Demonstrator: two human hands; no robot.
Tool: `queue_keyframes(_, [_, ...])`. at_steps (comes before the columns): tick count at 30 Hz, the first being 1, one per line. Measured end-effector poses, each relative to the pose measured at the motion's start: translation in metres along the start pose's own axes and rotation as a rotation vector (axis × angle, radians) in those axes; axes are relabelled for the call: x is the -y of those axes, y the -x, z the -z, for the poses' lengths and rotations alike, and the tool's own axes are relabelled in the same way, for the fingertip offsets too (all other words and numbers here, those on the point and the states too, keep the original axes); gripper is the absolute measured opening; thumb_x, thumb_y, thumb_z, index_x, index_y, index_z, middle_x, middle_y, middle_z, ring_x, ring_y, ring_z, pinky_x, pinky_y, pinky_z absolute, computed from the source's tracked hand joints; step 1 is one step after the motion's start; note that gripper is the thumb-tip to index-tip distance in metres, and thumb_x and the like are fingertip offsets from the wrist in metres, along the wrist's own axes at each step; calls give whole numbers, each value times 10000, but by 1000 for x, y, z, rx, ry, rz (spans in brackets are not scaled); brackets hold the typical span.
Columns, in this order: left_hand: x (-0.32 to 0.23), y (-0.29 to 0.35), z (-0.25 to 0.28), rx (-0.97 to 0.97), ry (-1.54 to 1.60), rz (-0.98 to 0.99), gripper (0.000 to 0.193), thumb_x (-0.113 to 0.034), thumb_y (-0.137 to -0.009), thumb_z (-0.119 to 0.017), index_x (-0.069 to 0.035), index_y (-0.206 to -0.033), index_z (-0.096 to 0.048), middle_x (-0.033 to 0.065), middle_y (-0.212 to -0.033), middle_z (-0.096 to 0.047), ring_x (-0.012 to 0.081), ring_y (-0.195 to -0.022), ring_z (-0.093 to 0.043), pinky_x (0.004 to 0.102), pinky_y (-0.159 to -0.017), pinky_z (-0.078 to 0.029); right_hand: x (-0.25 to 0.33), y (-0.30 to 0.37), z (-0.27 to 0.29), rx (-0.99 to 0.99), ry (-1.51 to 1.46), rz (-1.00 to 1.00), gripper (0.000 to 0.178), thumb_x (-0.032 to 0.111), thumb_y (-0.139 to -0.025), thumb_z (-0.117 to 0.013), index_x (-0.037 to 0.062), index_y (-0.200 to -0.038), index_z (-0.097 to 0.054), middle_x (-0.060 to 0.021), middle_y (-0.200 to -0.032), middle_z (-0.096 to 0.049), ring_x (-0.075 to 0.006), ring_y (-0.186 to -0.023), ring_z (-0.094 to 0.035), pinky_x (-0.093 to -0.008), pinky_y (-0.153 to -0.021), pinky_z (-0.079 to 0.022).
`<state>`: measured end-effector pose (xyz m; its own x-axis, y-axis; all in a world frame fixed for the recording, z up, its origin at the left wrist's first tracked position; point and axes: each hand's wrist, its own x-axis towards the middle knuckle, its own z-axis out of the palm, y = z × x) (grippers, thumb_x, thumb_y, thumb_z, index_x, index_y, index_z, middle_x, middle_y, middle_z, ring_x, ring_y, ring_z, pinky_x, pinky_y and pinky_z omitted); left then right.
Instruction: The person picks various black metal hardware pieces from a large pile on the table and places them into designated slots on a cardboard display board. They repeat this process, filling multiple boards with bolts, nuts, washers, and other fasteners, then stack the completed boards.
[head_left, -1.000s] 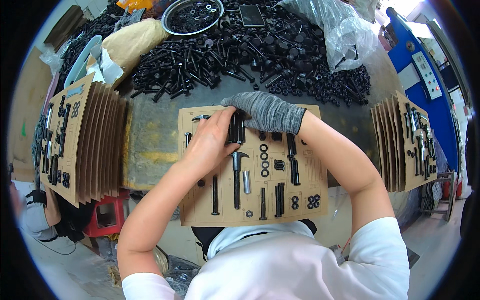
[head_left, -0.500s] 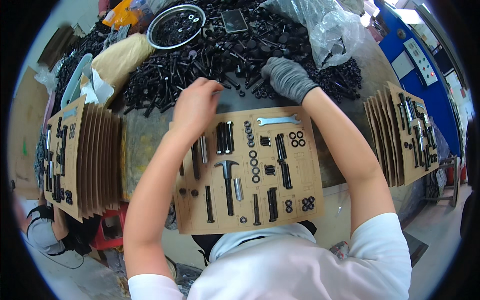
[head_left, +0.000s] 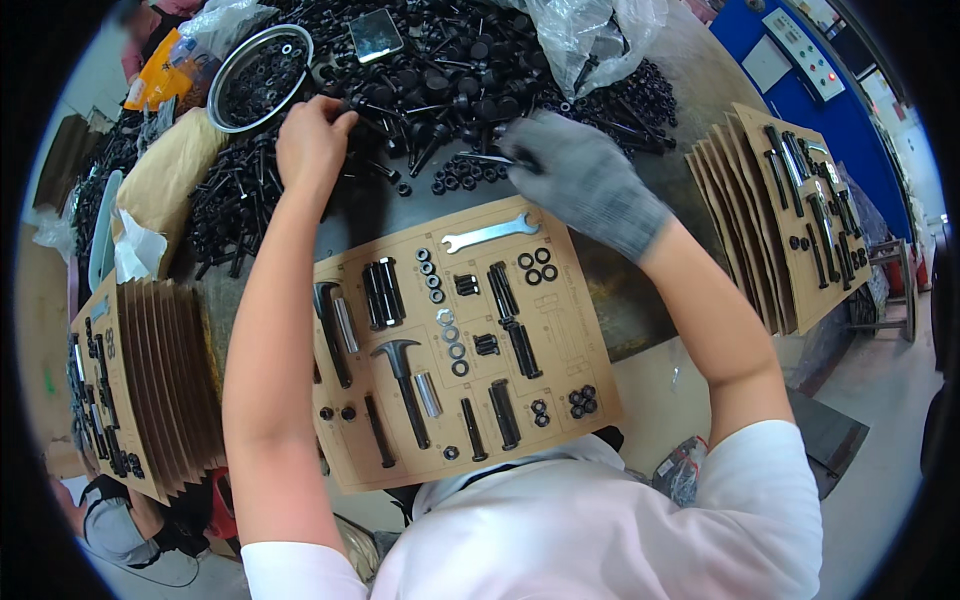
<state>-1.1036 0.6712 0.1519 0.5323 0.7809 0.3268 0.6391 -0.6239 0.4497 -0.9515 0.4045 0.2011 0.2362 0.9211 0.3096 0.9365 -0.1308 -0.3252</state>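
Observation:
My bare left hand (head_left: pixel 312 148) is over the left part of a heap of black bolts (head_left: pixel 440 85), beside a steel bowl. Its fingers are curled in and the thumb points to the right; whatever lies between them is hidden. My right hand (head_left: pixel 590 185), in a grey knit glove and blurred, is closed around a dark bolt (head_left: pixel 489 157) above several loose nuts (head_left: pixel 470 175). Below both hands, a brown cardboard panel (head_left: pixel 560 400) lies tilted, carrying an open-end wrench (head_left: pixel 490 233), a black T-shaped piece (head_left: pixel 405 390), silver tubes, bolts, nuts and washers.
At the left stands a row of filled cardboard panels (head_left: pixel 170 370), with another row (head_left: pixel 745 220) at the right. The steel bowl (head_left: pixel 217 105) holds washers. A phone (head_left: pixel 375 36), a clear plastic bag (head_left: pixel 640 25) and a brown paper sack (head_left: pixel 170 190) rest around the heap. Another person sits lower left.
The view has shifted, and the panel sits turned and farther left. My left hand has moved left toward the bowl. My right hand has come nearer the panel, with a bolt showing at its fingers.

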Motion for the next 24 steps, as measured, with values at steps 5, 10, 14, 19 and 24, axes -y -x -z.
queue_keyframes(5, [-75,97,37,210,397,-346,243,-132,-809,-738,-65,-1041,-716,92,-931,-681,246,-862,-630,367,-792,-504,13,120,42,145,-375,-384,241,160,-775,-782,48,-922,-628,-36,-766,-568,-105,-691,-550,-262,-647,-504])
queue_keyframes(10, [-123,189,18,501,356,-588,229,-134,-752,-769,-65,-964,-719,78,-934,-598,281,-955,-547,398,-871,-440,31,185,11,65,-412,-466,338,224,-719,-839,46,-935,-650,-61,-804,-601,-173,-708,-594,-301,-682,-524])
queue_keyframes(14, [-129,207,4,496,312,-541,220,-133,-748,-770,-61,-949,-717,75,-928,-601,284,-946,-549,398,-872,-439,31,200,-1,105,-379,-341,305,209,-751,-804,57,-976,-665,-92,-855,-633,-251,-758,-629,-344,-719,-533])
queue_keyframes(19, [-133,208,0,480,268,-519,226,-149,-762,-765,-56,-962,-717,82,-943,-603,285,-957,-551,392,-879,-444,29,205,0,194,-390,-195,254,221,-813,-737,60,-1005,-695,-104,-925,-675,-275,-873,-645,-372,-805,-529])
queue_keyframes(24, [-130,209,3,519,296,-508,211,-144,-801,-741,-58,-993,-719,94,-956,-601,283,-960,-563,385,-868,-457,30,203,1,254,-352,-173,279,245,-817,-731,47,-1011,-702,-107,-940,-678,-270,-903,-645,-368,-844,-523])
